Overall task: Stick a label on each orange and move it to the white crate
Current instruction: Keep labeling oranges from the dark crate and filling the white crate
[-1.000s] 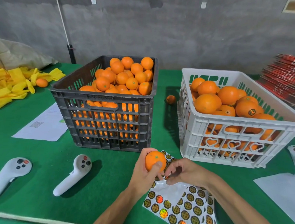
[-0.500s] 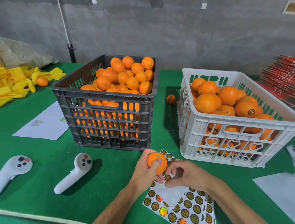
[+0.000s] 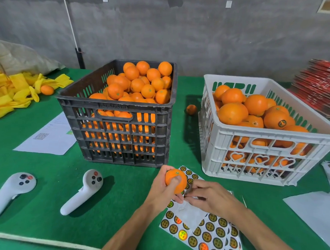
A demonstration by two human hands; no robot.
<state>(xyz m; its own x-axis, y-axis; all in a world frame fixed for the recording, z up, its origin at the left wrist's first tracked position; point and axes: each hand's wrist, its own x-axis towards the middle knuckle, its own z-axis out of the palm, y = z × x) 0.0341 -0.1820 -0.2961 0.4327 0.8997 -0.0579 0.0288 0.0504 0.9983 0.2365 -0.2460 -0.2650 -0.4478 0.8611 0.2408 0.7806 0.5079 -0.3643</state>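
Observation:
My left hand [image 3: 163, 193] grips a small orange [image 3: 177, 181] just above the label sheet [image 3: 203, 231], which lies on the green table in front of the crates. My right hand [image 3: 210, 196] has its fingers curled, with the fingertips pinched together on the sheet right under the orange; whether a label is between them is hidden. The black crate [image 3: 121, 138] at centre is heaped with oranges. The white crate [image 3: 256, 158] at right holds larger oranges, one showing a round label [image 3: 282, 123].
Two white hand controllers [image 3: 82, 192] [image 3: 12, 192] lie at the left. A paper sheet [image 3: 47, 137] and yellow foam nets [image 3: 11, 92] with a loose orange [image 3: 47, 89] sit behind them. Another loose orange [image 3: 191, 109] lies between the crates. Red cartons [image 3: 321, 91] are stacked far right.
My left hand has turned the orange slightly and kept it over the sheet. My right hand's fingers have closed in under the orange at the sheet's upper edge.

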